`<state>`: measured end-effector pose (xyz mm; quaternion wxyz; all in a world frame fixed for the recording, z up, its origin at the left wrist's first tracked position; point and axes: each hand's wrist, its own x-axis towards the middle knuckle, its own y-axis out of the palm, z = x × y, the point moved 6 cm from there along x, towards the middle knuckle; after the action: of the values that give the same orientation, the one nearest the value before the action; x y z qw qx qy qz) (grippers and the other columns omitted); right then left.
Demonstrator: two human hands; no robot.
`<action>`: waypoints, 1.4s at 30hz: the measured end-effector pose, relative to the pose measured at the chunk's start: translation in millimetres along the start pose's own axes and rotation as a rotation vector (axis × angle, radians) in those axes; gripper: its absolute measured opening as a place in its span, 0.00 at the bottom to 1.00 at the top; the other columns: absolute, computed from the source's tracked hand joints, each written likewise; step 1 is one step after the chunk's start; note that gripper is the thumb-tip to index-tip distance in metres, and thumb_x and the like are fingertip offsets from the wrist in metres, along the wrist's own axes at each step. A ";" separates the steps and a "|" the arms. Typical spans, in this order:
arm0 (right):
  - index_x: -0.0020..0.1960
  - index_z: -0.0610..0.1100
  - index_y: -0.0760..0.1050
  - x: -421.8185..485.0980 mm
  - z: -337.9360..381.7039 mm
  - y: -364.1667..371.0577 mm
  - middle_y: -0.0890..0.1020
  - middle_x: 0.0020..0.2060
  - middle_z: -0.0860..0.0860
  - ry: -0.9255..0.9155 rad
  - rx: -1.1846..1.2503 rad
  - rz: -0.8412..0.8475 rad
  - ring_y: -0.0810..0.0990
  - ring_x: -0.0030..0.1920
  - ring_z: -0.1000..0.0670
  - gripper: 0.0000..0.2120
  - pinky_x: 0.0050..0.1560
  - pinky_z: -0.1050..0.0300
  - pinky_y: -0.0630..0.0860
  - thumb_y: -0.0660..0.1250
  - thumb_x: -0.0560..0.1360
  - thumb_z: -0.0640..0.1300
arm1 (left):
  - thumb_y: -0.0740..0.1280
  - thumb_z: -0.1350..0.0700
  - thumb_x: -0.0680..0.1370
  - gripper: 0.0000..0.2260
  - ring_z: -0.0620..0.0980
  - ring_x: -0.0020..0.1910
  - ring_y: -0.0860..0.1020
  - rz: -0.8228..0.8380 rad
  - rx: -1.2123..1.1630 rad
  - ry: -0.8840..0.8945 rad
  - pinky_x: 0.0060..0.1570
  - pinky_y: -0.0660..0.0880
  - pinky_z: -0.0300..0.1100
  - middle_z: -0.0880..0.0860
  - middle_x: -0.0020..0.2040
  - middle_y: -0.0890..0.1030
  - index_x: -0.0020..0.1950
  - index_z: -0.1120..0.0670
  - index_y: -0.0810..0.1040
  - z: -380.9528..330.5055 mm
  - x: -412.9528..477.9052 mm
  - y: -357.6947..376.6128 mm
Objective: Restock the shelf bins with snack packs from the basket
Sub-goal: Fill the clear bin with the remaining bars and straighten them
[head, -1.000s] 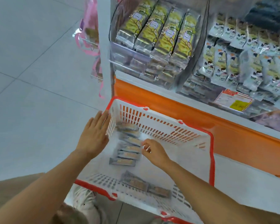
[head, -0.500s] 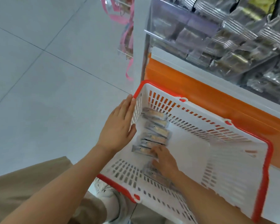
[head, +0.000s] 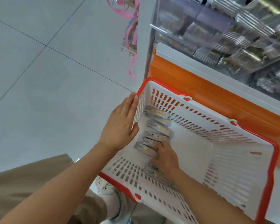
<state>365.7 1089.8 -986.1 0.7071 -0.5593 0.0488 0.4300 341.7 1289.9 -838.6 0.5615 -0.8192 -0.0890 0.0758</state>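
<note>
Basket (head: 192,151) below shelf bins (head: 200,29); right hand (head: 166,156) perhaps gripping packs (head: 158,126).

No words or numbers I can read.

The snack packs (head: 158,125) in my basket (head: 275,152), in the middle of the frame, are too small and blurry for me to read anything on their wrappers. The shiny packs (head: 242,59) in the clear shelf bins (head: 176,18), at the upper right of the frame, show only silver stripes and yellow patches, and I can't make out any letters there. The orange strip (head: 200,94) under the bins shows me no sign or price I can read.
</note>
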 end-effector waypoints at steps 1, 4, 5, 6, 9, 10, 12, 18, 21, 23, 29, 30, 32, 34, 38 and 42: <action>0.57 0.46 0.74 -2.1 -1.5 -4.4 0.72 0.57 0.51 -0.013 0.033 -0.017 0.74 0.55 0.48 0.18 0.49 0.58 0.73 0.72 0.69 0.45 | 0.59 0.47 0.82 0.34 0.57 0.78 0.58 0.010 0.001 -0.003 0.71 0.66 0.57 0.56 0.81 0.52 0.81 0.55 0.45 0.5 0.1 0.9; 0.54 0.47 0.75 -10.9 -5.3 -28.7 0.75 0.53 0.54 -0.037 0.127 -0.089 0.74 0.52 0.52 0.15 0.46 0.60 0.71 0.72 0.69 0.45 | 0.62 0.50 0.81 0.36 0.57 0.78 0.57 0.022 0.011 -0.001 0.71 0.66 0.57 0.56 0.81 0.51 0.81 0.57 0.46 0.5 0.5 1.3; 0.53 0.48 0.76 -14.5 -5.9 -39.5 0.75 0.51 0.55 -0.042 0.154 -0.117 0.74 0.50 0.53 0.14 0.44 0.61 0.70 0.71 0.69 0.46 | 0.63 0.50 0.80 0.36 0.57 0.78 0.57 0.021 0.020 -0.004 0.72 0.65 0.57 0.56 0.81 0.51 0.81 0.57 0.46 0.5 0.5 1.2; 0.52 0.48 0.76 -18.3 -6.9 -50.6 0.75 0.48 0.56 -0.039 0.186 -0.142 0.73 0.48 0.54 0.13 0.43 0.61 0.68 0.71 0.69 0.46 | 0.63 0.50 0.80 0.36 0.56 0.78 0.57 0.022 0.030 -0.006 0.72 0.65 0.56 0.56 0.81 0.51 0.81 0.57 0.46 0.3 0.7 1.0; 0.52 0.50 0.78 -34.2 -9.7 -83.8 0.76 0.45 0.58 -0.055 0.300 -0.207 0.75 0.44 0.56 0.11 0.41 0.64 0.68 0.71 0.70 0.47 | 0.64 0.50 0.80 0.36 0.57 0.78 0.58 0.022 0.088 -0.013 0.74 0.61 0.55 0.57 0.81 0.52 0.81 0.57 0.47 -1.7 0.5 -1.2; 0.53 0.50 0.78 -37.3 -9.0 -92.7 0.77 0.45 0.58 -0.078 0.340 -0.220 0.76 0.44 0.57 0.12 0.41 0.65 0.69 0.72 0.70 0.47 | 0.64 0.50 0.80 0.37 0.58 0.78 0.58 0.025 0.125 -0.025 0.74 0.59 0.56 0.58 0.80 0.53 0.81 0.58 0.47 0.4 -0.2 -1.8; 0.55 0.51 0.77 -51.7 -9.2 -118.1 0.79 0.48 0.59 -0.110 0.411 -0.266 0.77 0.48 0.59 0.13 0.43 0.67 0.71 0.73 0.71 0.48 | 0.66 0.51 0.78 0.36 0.61 0.77 0.57 0.005 0.174 -0.009 0.75 0.56 0.59 0.60 0.79 0.56 0.80 0.60 0.51 -7.7 -0.8 -6.8; 0.56 0.54 0.74 -106.1 7.8 -206.5 0.80 0.48 0.59 -0.178 0.594 -0.493 0.78 0.47 0.60 0.16 0.43 0.67 0.73 0.75 0.71 0.44 | 0.55 0.43 0.78 0.25 0.59 0.68 0.70 0.059 -0.120 0.220 0.68 0.67 0.63 0.57 0.67 0.75 0.70 0.55 0.74 -91.0 6.4 -14.3; 0.56 0.49 0.77 -135.0 11.9 -240.7 0.81 0.46 0.57 -0.200 0.662 -0.623 0.79 0.44 0.57 0.16 0.42 0.65 0.75 0.76 0.71 0.42 | 0.51 0.38 0.77 0.27 0.49 0.63 0.72 0.160 -0.454 0.238 0.65 0.67 0.51 0.49 0.65 0.77 0.70 0.49 0.74 -130.7 8.3 -21.1; 0.56 0.46 0.77 -153.2 11.9 -257.9 0.82 0.43 0.54 -0.224 0.722 -0.694 0.80 0.43 0.54 0.16 0.42 0.63 0.75 0.76 0.71 0.41 | 0.56 0.38 0.79 0.23 0.45 0.58 0.74 0.167 -0.572 0.277 0.58 0.70 0.44 0.48 0.61 0.78 0.69 0.48 0.75 -154.2 7.5 -32.7; 0.62 0.45 0.72 -196.0 7.8 -288.6 0.82 0.50 0.51 -0.257 0.844 -0.757 0.81 0.49 0.53 0.20 0.49 0.57 0.78 0.75 0.72 0.41 | 0.62 0.52 0.82 0.12 0.41 0.49 0.77 0.152 -0.790 0.274 0.47 0.73 0.37 0.46 0.53 0.79 0.65 0.51 0.76 -197.2 11.1 -62.3; 0.63 0.46 0.71 -201.5 7.9 -290.5 0.81 0.52 0.51 -0.259 0.834 -0.745 0.80 0.50 0.53 0.22 0.49 0.60 0.77 0.75 0.73 0.41 | 0.62 0.54 0.83 0.10 0.38 0.47 0.77 0.142 -0.863 0.252 0.45 0.72 0.34 0.46 0.50 0.79 0.62 0.52 0.77 -201.5 12.4 -67.5; 0.64 0.46 0.70 -210.2 9.2 -290.6 0.80 0.53 0.52 -0.252 0.770 -0.711 0.79 0.50 0.54 0.23 0.47 0.63 0.76 0.75 0.72 0.41 | 0.61 0.56 0.83 0.08 0.36 0.43 0.77 0.120 -1.011 0.189 0.45 0.72 0.31 0.46 0.48 0.80 0.59 0.53 0.77 -207.7 15.5 -78.8; 0.61 0.47 0.71 -217.6 10.7 -290.0 0.80 0.50 0.54 -0.254 0.717 -0.704 0.79 0.48 0.53 0.20 0.44 0.64 0.75 0.74 0.73 0.42 | 0.61 0.58 0.83 0.09 0.39 0.44 0.78 0.093 -1.080 0.179 0.46 0.74 0.34 0.50 0.49 0.81 0.60 0.56 0.77 -214.7 19.0 -91.8; 0.56 0.46 0.73 -233.6 14.1 -309.2 0.80 0.45 0.50 -0.250 0.682 -0.797 0.78 0.44 0.50 0.16 0.43 0.62 0.75 0.75 0.72 0.41 | 0.60 0.60 0.83 0.09 0.40 0.41 0.79 0.129 -1.160 0.227 0.44 0.75 0.35 0.53 0.46 0.82 0.59 0.61 0.77 -236.2 22.9 -116.8; 0.55 0.50 0.74 -249.7 19.7 -355.6 0.79 0.38 0.49 -0.231 0.553 -0.947 0.78 0.38 0.52 0.14 0.39 0.59 0.77 0.74 0.72 0.42 | 0.61 0.57 0.83 0.15 0.47 0.61 0.74 -0.181 -0.797 0.310 0.62 0.72 0.47 0.52 0.63 0.77 0.69 0.55 0.74 -242.8 35.5 -150.9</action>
<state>437.1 966.3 -575.1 0.9441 -0.2631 -0.1746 0.0949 421.5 1131.4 -611.7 0.2128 -0.9624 -0.0972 -0.1378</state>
